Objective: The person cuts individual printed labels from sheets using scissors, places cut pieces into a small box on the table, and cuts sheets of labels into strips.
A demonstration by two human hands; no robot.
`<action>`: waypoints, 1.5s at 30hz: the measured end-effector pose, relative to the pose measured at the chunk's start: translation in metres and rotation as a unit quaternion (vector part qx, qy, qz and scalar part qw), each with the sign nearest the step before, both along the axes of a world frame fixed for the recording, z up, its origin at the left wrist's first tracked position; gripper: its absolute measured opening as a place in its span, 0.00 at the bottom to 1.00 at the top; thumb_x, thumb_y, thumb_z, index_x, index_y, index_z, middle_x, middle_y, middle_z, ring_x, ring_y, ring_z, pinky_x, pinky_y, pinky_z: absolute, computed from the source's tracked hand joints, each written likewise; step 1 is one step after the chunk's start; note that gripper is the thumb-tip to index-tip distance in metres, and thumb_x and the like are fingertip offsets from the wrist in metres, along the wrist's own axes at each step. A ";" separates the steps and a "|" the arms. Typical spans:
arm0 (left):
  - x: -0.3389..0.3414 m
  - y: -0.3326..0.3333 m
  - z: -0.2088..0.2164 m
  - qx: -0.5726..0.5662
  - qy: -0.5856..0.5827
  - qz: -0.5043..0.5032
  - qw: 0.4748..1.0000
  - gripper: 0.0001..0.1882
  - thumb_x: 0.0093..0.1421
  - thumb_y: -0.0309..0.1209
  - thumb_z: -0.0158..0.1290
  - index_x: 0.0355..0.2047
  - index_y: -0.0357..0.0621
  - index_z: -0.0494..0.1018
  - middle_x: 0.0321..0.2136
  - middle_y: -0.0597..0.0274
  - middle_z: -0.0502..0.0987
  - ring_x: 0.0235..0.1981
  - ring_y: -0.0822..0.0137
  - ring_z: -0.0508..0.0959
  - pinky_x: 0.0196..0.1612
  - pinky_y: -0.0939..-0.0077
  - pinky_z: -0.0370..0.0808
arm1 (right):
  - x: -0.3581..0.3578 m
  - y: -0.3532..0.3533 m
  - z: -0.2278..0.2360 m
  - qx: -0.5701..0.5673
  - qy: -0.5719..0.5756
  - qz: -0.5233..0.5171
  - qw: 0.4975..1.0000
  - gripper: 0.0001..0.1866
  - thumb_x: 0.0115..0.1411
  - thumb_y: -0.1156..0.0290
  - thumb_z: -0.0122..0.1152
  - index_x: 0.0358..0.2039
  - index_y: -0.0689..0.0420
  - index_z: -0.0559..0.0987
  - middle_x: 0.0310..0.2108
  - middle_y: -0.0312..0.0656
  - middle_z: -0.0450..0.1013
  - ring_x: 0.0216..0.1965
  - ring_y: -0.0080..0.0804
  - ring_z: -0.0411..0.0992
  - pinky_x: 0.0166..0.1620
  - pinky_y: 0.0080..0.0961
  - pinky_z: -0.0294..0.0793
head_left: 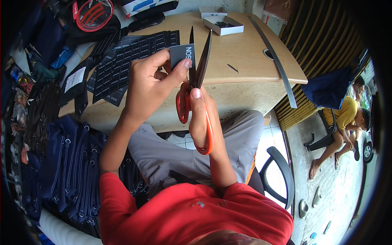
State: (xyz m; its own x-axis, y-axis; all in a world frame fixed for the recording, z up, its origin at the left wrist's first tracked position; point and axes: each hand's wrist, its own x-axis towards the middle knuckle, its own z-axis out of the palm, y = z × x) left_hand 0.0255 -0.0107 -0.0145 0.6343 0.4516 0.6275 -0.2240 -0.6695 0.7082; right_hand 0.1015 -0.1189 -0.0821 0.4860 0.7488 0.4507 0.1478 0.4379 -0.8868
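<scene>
Between the thumb and fingers of my left hand is a small dark grey label with pale print, held upright above the near edge of the desk. My right hand grips a pair of scissors by the orange handles. Their dark blades point away from me and stand apart, with one blade along the label's right edge. Whether the blades touch the label I cannot tell. Left of my hands, several dark printed label sheets lie overlapping on the desk.
The wooden desk carries a small white box at the back and a long metal ruler on the right. Dark scraps lie near the front edge. Navy bags are piled at left. A person in yellow sits at far right.
</scene>
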 end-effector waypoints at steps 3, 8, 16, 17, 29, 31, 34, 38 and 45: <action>-0.003 0.000 0.000 -0.009 0.008 -0.005 1.000 0.07 0.61 0.26 0.57 0.31 0.32 0.76 0.19 0.66 0.76 0.22 0.82 0.76 0.21 0.87 0.72 | -0.001 -0.001 0.001 -0.005 -0.002 0.004 1.000 0.18 0.70 0.60 0.37 0.37 0.64 0.68 0.17 0.50 0.65 0.18 0.44 0.66 0.27 0.36 0.64; -0.005 -0.002 0.000 0.000 0.013 0.003 1.000 0.07 0.61 0.26 0.57 0.31 0.31 0.76 0.18 0.66 0.76 0.22 0.82 0.76 0.21 0.87 0.71 | -0.003 0.000 0.000 -0.008 -0.027 -0.011 1.000 0.16 0.70 0.62 0.38 0.36 0.64 0.68 0.18 0.51 0.64 0.18 0.44 0.65 0.26 0.38 0.62; -0.003 0.006 -0.009 0.030 -0.031 0.004 0.999 0.07 0.61 0.27 0.57 0.30 0.34 0.76 0.19 0.70 0.74 0.21 0.87 0.69 0.19 0.89 0.64 | -0.004 0.002 0.001 -0.009 -0.008 -0.005 1.000 0.17 0.70 0.62 0.38 0.36 0.63 0.68 0.17 0.49 0.64 0.17 0.41 0.63 0.25 0.36 0.62; -0.003 0.008 -0.008 0.030 -0.030 0.003 0.999 0.07 0.61 0.27 0.57 0.30 0.34 0.76 0.19 0.70 0.74 0.21 0.87 0.69 0.19 0.89 0.64 | -0.003 0.004 -0.002 -0.005 0.000 -0.010 1.000 0.17 0.70 0.61 0.38 0.35 0.63 0.68 0.17 0.47 0.64 0.16 0.38 0.63 0.25 0.35 0.62; 0.204 0.157 -0.033 0.131 0.019 0.083 0.988 0.14 0.57 0.37 0.61 0.30 0.39 0.74 0.22 0.64 0.76 0.23 0.75 0.74 0.26 0.78 0.69 | 0.045 -0.014 0.000 0.061 0.122 -0.153 0.979 0.24 0.72 0.54 0.33 0.31 0.62 0.67 0.19 0.38 0.64 0.17 0.23 0.64 0.22 0.19 0.64; 0.261 0.175 -0.042 0.149 0.046 0.130 0.979 0.13 0.56 0.37 0.61 0.31 0.41 0.74 0.24 0.57 0.79 0.26 0.65 0.78 0.30 0.70 0.73 | 0.051 -0.019 0.001 0.050 0.133 -0.178 0.974 0.24 0.72 0.54 0.33 0.33 0.63 0.68 0.20 0.39 0.65 0.19 0.24 0.65 0.23 0.20 0.65; 0.306 0.200 -0.052 0.202 0.128 0.216 0.947 0.12 0.56 0.40 0.60 0.33 0.45 0.76 0.30 0.56 0.80 0.35 0.55 0.80 0.37 0.60 0.74 | 0.061 -0.018 -0.007 0.050 0.156 -0.192 0.968 0.25 0.70 0.50 0.36 0.36 0.62 0.69 0.23 0.40 0.66 0.22 0.27 0.68 0.26 0.23 0.70; 0.316 0.207 -0.038 0.221 0.319 0.199 0.900 0.18 0.56 0.49 0.58 0.37 0.49 0.77 0.36 0.57 0.80 0.43 0.53 0.79 0.44 0.57 0.75 | 0.080 -0.025 -0.014 0.068 0.181 -0.217 0.957 0.25 0.69 0.47 0.38 0.37 0.59 0.69 0.24 0.40 0.67 0.24 0.28 0.69 0.28 0.26 0.72; 0.202 0.238 -0.011 0.383 0.253 -0.016 0.888 0.14 0.63 0.40 0.51 0.40 0.42 0.76 0.33 0.53 0.79 0.38 0.56 0.79 0.40 0.62 0.73 | 0.115 -0.043 -0.024 0.067 0.228 -0.280 0.930 0.24 0.68 0.47 0.40 0.36 0.59 0.70 0.22 0.41 0.68 0.22 0.28 0.68 0.28 0.26 0.70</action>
State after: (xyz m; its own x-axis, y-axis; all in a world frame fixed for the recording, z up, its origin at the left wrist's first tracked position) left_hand 0.2273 0.2271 -0.0252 0.9277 -0.0087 0.3732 -0.0346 -0.9974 0.0628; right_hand 0.2161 -0.1620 -0.1061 0.9463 0.2727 0.1736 0.0081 0.5168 -0.8561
